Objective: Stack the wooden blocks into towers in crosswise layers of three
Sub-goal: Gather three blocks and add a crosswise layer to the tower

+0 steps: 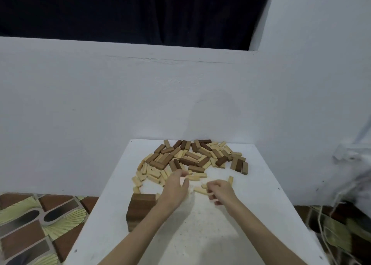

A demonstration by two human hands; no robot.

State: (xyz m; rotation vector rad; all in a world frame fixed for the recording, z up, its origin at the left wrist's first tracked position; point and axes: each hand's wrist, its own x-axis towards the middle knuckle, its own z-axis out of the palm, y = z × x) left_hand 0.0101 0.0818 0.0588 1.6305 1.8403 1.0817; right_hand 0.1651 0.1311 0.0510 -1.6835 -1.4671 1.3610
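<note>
You are gathering pale blocks to start a second tower: the loose blocks (pixel 192 158) lie heaped along the worktop's (pixel 261 214) far edge, and a dark tower (pixel 141 206) already stands near its left edge. Your left hand (pixel 176 188) reaches into the heap's near fringe, its grip curled, though on what I cannot tell. Your right hand (pixel 220 190) pinches a pale block (pixel 200 190) just beside it. Next, you likely need three laid side by side, flush. No writing or brand shows anywhere
</note>
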